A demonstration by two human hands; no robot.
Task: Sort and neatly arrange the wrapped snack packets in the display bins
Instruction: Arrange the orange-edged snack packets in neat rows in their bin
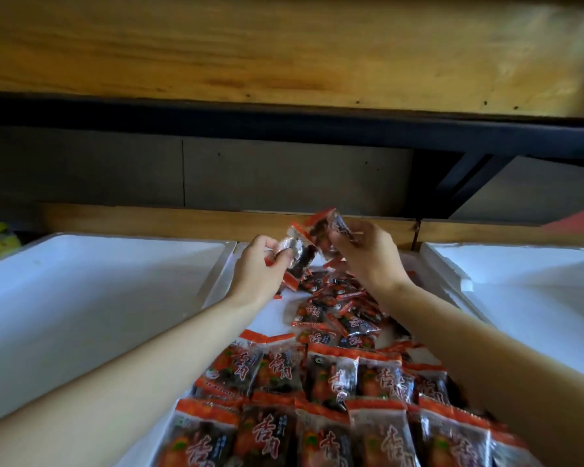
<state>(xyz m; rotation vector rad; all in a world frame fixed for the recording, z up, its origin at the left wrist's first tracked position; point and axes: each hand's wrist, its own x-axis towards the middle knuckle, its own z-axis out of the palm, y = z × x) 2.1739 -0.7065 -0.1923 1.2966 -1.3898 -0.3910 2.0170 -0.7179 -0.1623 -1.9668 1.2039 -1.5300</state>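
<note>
Below the wooden shelf (284,45) I see empty-looking white foam bins left (81,298) and right (520,298) of the middle bin (273,318), which holds the orange-and-black snack packets: neat overlapping rows (317,399) nearest me, a loose pile (338,308) behind. Above that pile, my left hand (257,267) pinches one packet (299,261) and my right hand (371,257) grips another packet (324,230), the two touching.

6 o'clock: orange-red-edged clear film snack packets (331,429), dark contents, brush-script characters, small green emblem. 9 and 3 o'clock: plain white foam bins (81,298). 12 o'clock: honey-brown wooden shelf board (284,45) with dark grain streaks, black metal rail (284,119), plain grey back panel (284,176).
</note>
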